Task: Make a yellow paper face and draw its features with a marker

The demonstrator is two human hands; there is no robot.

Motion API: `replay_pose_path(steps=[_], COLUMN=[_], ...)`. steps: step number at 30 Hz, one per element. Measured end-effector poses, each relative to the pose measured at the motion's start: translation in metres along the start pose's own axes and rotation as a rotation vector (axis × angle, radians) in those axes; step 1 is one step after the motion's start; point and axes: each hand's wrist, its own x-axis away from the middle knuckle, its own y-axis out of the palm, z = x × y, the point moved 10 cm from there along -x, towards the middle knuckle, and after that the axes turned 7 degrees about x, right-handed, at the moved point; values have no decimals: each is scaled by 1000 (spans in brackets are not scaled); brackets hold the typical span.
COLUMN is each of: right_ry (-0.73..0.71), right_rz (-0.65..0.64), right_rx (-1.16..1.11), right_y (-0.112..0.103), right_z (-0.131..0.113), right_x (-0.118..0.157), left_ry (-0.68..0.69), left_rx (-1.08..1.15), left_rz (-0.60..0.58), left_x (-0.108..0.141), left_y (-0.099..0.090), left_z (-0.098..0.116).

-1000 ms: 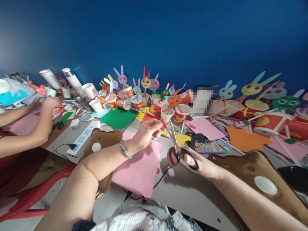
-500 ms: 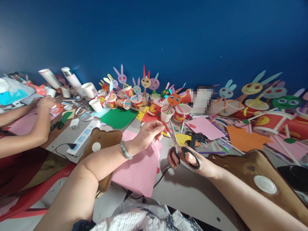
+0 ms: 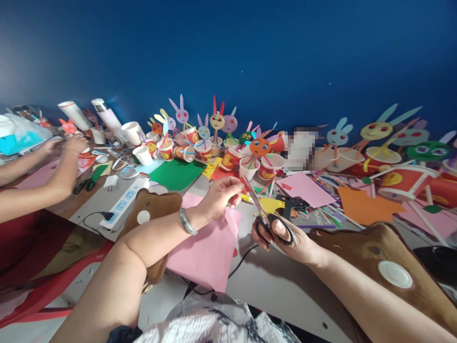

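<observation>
My left hand (image 3: 224,196) is pinched on a small piece of red paper, most of it hidden by the fingers and the scissors' tips. My right hand (image 3: 282,238) grips black-handled scissors (image 3: 255,199), thumb and fingers through the loops. Their blades look closed or nearly so and point up and left, the tips close beside my left fingertips. Below my left hand a pink sheet (image 3: 203,247) lies over the table's front part. Behind the scissors are a yellow paper piece (image 3: 273,206) and a black tool (image 3: 290,207).
Paper cups with rabbit-faced figures (image 3: 217,121) line the blue wall. A power strip (image 3: 123,204), a green sheet (image 3: 176,175) and a brown cushion (image 3: 152,209) lie left; another brown cushion (image 3: 378,252) lies right. Another person's hands (image 3: 73,143) work at the far left.
The scissors' blades have come together from a wider opening, and the loops have drawn closer. Less red paper shows at my left fingertips. The other person's hands have shifted slightly.
</observation>
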Motion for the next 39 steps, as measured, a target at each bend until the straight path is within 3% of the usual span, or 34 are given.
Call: replay_pose_path(steps=[12,20,24,28,30,39], right_ry=[-1,45,-15,44,75,96], right_rz=[-14,49,225,592,696,709], right_rx=[-40,-35,27,157,189,218], right_y=[4,-4,-20,-54,-63,-55], right_z=[3,5,-3,0,1,-9], right_x=[1,2,2,15,20,17], left_ry=[-8,14,13,3,-1,21], left_rx=[7,12,48,22,-23,-129], left_rz=[19,-9,0,-25,-66,-151], left_x=[-1,-1,-1,4,8,18], left_y=[-2,0,0,5,10,20], left_z=[-4,-3,-11,-21,-25,-29])
